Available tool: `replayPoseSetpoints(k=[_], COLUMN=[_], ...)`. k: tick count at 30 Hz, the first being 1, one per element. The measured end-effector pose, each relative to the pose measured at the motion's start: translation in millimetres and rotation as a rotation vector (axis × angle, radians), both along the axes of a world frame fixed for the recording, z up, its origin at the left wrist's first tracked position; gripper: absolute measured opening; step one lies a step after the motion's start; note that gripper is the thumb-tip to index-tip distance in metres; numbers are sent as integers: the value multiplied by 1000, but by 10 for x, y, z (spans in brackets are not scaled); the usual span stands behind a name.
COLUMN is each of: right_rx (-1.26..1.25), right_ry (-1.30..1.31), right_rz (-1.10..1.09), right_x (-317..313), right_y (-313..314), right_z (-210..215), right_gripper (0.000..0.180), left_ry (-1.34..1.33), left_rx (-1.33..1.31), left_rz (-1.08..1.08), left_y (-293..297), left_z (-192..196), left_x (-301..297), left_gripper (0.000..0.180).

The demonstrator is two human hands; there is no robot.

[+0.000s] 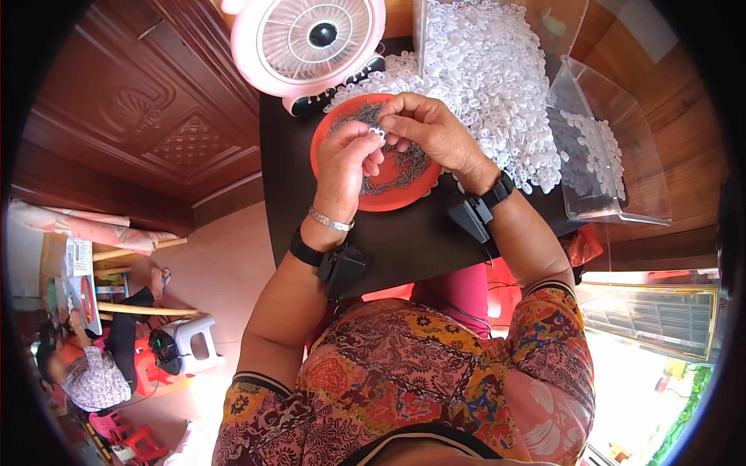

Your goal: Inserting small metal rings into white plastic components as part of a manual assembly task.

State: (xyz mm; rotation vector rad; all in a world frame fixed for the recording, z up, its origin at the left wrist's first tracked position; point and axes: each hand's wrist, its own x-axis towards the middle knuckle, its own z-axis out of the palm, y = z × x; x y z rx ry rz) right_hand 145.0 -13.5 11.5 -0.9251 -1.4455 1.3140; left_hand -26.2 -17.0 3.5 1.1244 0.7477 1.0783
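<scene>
Both my hands are close together over an orange-red bowl (379,203) filled with small grey pieces (404,165) that look like screws or pins. My left hand (342,165) pinches a small white plastic piece (377,133) between thumb and fingers. Beside it, my right hand (431,132) is closed, thumb pressed to fingertips, near the white piece. Whatever lies in the right fingertips is too small and covered to make out. A large heap of white plastic pieces (489,85), of similar look, spreads behind and to the right of the bowl.
A pink fan (322,35) stands behind the bowl at the left. Clear plastic bins (637,155) hold white pieces at the right of the dark table (311,241). Far left, another person (97,377) sits near a grey stool (194,342).
</scene>
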Motion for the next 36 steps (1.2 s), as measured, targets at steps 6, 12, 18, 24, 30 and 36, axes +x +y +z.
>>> replayPoseSetpoints(k=[6, 12, 18, 24, 30, 36], right_rx=[-17, -22, 88, 169, 174, 158], right_ry=[-4, -76, -80, -174, -199, -238], right_rz=[47, 36, 29, 17, -1, 44], right_x=[14, 43, 70, 58, 94, 83], right_y=[-22, -35, -73, -65, -76, -104], right_z=[43, 83, 149, 110, 133, 167], right_gripper=[11, 10, 8, 7, 7, 6], left_ry=[35, 8, 54, 104, 111, 147], left_rx=[55, 66, 96, 102, 101, 115], left_rz=[-6, 9, 2, 2, 7, -11], left_y=[-32, -43, -13, -27, -30, -29], left_z=[11, 19, -12, -4, 6, 6], left_x=[8, 28, 9, 15, 14, 15], left_gripper=[15, 13, 14, 13, 13, 13])
